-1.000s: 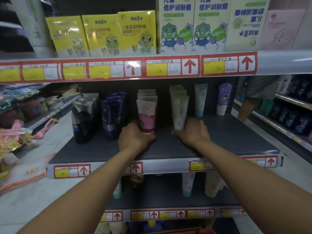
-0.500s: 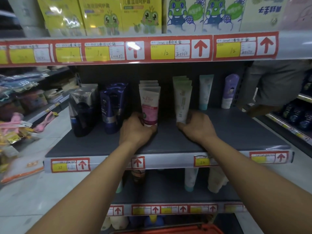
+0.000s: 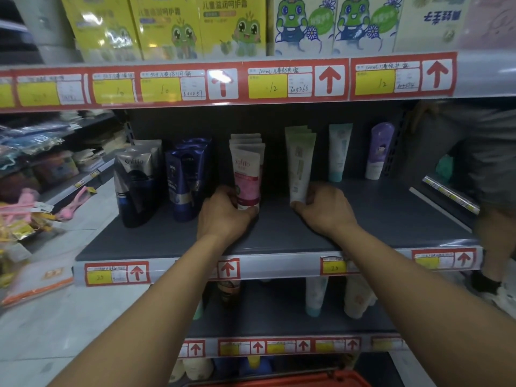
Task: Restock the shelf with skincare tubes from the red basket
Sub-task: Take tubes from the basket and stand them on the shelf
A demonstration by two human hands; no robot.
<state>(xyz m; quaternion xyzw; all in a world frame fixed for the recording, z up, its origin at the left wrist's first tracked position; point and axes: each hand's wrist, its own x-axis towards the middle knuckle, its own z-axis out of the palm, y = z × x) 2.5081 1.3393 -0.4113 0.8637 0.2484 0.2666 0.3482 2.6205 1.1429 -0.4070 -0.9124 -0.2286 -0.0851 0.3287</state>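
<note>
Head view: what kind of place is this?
Most likely a retail shop aisle, personal care section. Tiered shelf edges carry red-and-yellow price tags with handwritten numbers, skincare tubes stand in facing rows, and boxed children's creams fill the shelf above. A red basket sits below.

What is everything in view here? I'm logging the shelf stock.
Pink tubes: a row, count unclear, pink and white, middle shelf centre.
Green tubes: a row, pale green, right of the pink row.
Dark blue tubes: several, left of the pink row.
Silver-black tubes: several, far left.
Teal tube: one, at the back.
Purple tube: one, back right.
Yellow boxes: three, top shelf.
Red basket: one, bottom edge.
Left hand: grips the front pink tube's base.
Right hand: holds the front green tube's base.
</note>
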